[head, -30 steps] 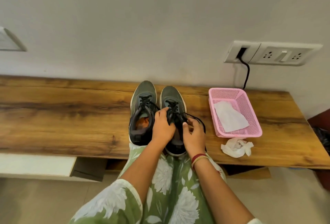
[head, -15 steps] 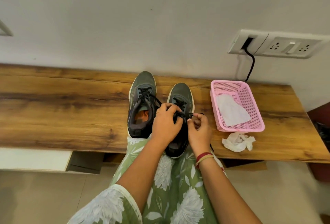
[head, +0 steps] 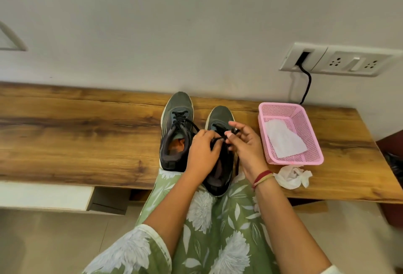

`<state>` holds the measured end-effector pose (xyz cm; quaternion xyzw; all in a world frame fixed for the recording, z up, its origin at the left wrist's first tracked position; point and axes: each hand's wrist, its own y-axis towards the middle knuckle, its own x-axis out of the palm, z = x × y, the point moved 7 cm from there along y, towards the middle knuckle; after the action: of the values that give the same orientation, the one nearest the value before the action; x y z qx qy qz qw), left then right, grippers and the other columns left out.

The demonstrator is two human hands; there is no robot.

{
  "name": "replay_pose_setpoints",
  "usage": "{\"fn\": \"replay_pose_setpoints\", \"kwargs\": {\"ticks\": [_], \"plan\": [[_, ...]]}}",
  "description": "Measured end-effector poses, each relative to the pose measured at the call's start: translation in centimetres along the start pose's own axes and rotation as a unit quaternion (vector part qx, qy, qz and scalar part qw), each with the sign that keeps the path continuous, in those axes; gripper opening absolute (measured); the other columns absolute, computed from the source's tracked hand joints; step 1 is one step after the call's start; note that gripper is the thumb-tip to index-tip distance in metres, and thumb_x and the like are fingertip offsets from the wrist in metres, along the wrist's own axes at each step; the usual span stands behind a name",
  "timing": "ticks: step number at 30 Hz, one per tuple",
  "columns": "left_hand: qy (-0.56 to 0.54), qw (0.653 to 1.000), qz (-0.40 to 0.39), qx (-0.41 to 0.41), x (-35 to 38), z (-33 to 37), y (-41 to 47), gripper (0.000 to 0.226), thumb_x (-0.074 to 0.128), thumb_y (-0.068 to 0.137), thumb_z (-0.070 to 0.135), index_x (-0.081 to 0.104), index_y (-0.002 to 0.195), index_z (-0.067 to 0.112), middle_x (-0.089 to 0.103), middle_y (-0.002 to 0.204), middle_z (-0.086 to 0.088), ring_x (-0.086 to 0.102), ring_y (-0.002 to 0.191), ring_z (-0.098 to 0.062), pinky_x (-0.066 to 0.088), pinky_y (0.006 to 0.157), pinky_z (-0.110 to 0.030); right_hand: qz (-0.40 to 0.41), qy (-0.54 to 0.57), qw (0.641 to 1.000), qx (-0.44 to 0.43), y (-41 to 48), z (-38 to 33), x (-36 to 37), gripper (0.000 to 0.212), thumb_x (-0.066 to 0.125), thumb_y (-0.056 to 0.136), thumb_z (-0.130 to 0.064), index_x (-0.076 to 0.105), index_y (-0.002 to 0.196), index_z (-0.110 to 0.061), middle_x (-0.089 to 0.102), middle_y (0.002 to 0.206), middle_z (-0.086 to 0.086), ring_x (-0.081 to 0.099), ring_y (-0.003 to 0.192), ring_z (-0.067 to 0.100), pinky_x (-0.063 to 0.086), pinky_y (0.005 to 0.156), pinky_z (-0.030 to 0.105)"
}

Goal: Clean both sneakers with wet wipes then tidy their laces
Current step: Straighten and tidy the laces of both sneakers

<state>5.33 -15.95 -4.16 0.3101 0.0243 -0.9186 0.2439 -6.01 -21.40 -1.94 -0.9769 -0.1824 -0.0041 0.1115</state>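
Left grip point(head: 201, 151) and right grip point(head: 246, 145) each pinch the sneaker's point(head: 220, 114) limp, light lace point(head: 219, 139), probably best held near its ends.

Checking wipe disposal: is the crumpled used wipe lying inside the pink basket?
No, the crumpled wipe lies on the wooden bench in front of the pink basket, outside its rim.

sneakers point(head: 177, 129) left | basket point(head: 314, 160) right (wipe point(head: 283, 140) inside)
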Motion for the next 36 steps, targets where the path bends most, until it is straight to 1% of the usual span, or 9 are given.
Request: {"fn": "replay_pose_setpoints", "kwargs": {"ticks": [7, 10, 15, 18, 22, 25, 29, 31, 36], "plan": [[-0.077, 0.986, -0.142, -0.045, -2.0, 3.3, 1.6, 0.014, 0.056, 0.093, 0.022, 0.056, 0.085, 0.010, 0.052, 0.068, 0.002, 0.048, 0.061, -0.013, 0.039, 0.064, -0.033, -0.022, 0.103, 0.994, -0.030, -1.7, -6.8, 0.9, 0.025, 0.057, 0.088, 0.003, 0.060, 0.106, -0.014, 0.060, 0.083, 0.005, 0.060, 0.074, 0.009, 0.052, 0.069, 0.021], [-0.081, 0.974, -0.208, -0.041, -2.7, 5.3, 1.8, 0.011, 0.062, 0.088, 0.017, 0.057, 0.097, 0.012, 0.055, 0.077, 0.005, 0.052, 0.069, -0.014, 0.043, 0.069, -0.032, -0.041, 0.097, 0.992, -0.070, -2.9, -10.8, 1.1, 0.022, 0.054, 0.089, 0.005, 0.061, 0.102, -0.012, 0.059, 0.090, 0.008, 0.059, 0.082, 0.013, 0.052, 0.073, 0.022], [0.000, 0.982, -0.188, -0.011, -5.8, 10.2, 2.1, 0.030, 0.063, 0.088, 0.022, 0.048, 0.114, 0.016, 0.055, 0.086, 0.001, 0.054, 0.077, -0.015, 0.043, 0.068, -0.029, -0.065, 0.014, 0.992, -0.110, -5.0, -16.5, 1.7, 0.022, 0.047, 0.092, 0.008, 0.062, 0.099, -0.007, 0.063, 0.089, 0.007, 0.063, 0.083, 0.014, 0.053, 0.074, 0.020], [0.040, 0.971, -0.236, 0.023, -6.1, 12.7, 1.9, 0.010, 0.056, 0.094, 0.021, 0.063, 0.089, 0.018, 0.057, 0.078, 0.001, 0.053, 0.068, -0.010, 0.041, 0.064, -0.024, -0.083, -0.010, 0.989, -0.123, -6.6, -18.8, 2.0, 0.022, 0.046, 0.092, 0.009, 0.060, 0.104, -0.002, 0.063, 0.089, 0.007, 0.063, 0.082, 0.014, 0.055, 0.078, 0.022], [0.044, 0.969, -0.242, 0.026, -7.0, 14.1, 2.5, 0.033, 0.047, 0.099, 0.028, 0.061, 0.072, 0.015, 0.054, 0.064, 0.001, 0.050, 0.056, -0.012, 0.038, 0.059, -0.026, -0.106, -0.019, 0.983, -0.149, -8.4, -21.8, 1.6, 0.025, 0.049, 0.091, 0.007, 0.059, 0.110, -0.005, 0.059, 0.099, 0.008, 0.061, 0.092, 0.017, 0.055, 0.084, 0.026], [0.022, 0.973, -0.229, 0.009, -8.2, 14.7, 3.2, 0.037, 0.045, 0.099, 0.033, 0.055, 0.068, 0.017, 0.052, 0.062, 0.000, 0.050, 0.053, -0.013, 0.040, 0.056, -0.026, -0.040, 0.003, 0.984, -0.173, -8.3, -23.0, -0.7, 0.029, 0.057, 0.089, -0.001, 0.057, 0.110, -0.022, 0.052, 0.114, 0.008, 0.061, 0.097, 0.021, 0.055, 0.082, 0.029], [0.019, 0.968, -0.251, 0.012, -9.3, 15.7, 3.7, 0.034, 0.046, 0.099, 0.027, 0.052, 0.068, 0.014, 0.048, 0.060, -0.001, 0.045, 0.053, -0.013, 0.037, 0.052, -0.024, 0.086, 0.026, 0.985, -0.145, -6.5, -19.0, -4.4, 0.025, 0.052, 0.090, -0.001, 0.055, 0.108, -0.018, 0.054, 0.095, 0.004, 0.058, 0.076, 0.015, 0.053, 0.070, 0.028], [0.023, 0.964, -0.264, 0.015, -9.7, 16.1, 3.9, 0.036, 0.048, 0.099, 0.027, 0.052, 0.066, 0.013, 0.047, 0.058, -0.003, 0.043, 0.050, -0.014, 0.037, 0.051, -0.024, 0.004, -0.138, 0.989, -0.051, -4.5, -14.5, -3.7, 0.029, 0.053, 0.087, 0.003, 0.055, 0.110, -0.015, 0.056, 0.094, 0.007, 0.056, 0.080, 0.018, 0.051, 0.070, 0.030], [0.031, 0.957, -0.287, 0.025, -10.8, 17.6, 4.6, 0.036, 0.047, 0.099, 0.023, 0.048, 0.064, 0.013, 0.043, 0.056, -0.001, 0.043, 0.048, -0.014, 0.036, 0.050, -0.025, -0.254, -0.385, 0.887, 0.033, -1.7, -6.8, 0.8, 0.071, 0.076, 0.076, -0.012, 0.040, 0.136, -0.019, 0.046, 0.118, 0.003, 0.050, 0.110, 0.020, 0.045, 0.096, 0.035]]}}
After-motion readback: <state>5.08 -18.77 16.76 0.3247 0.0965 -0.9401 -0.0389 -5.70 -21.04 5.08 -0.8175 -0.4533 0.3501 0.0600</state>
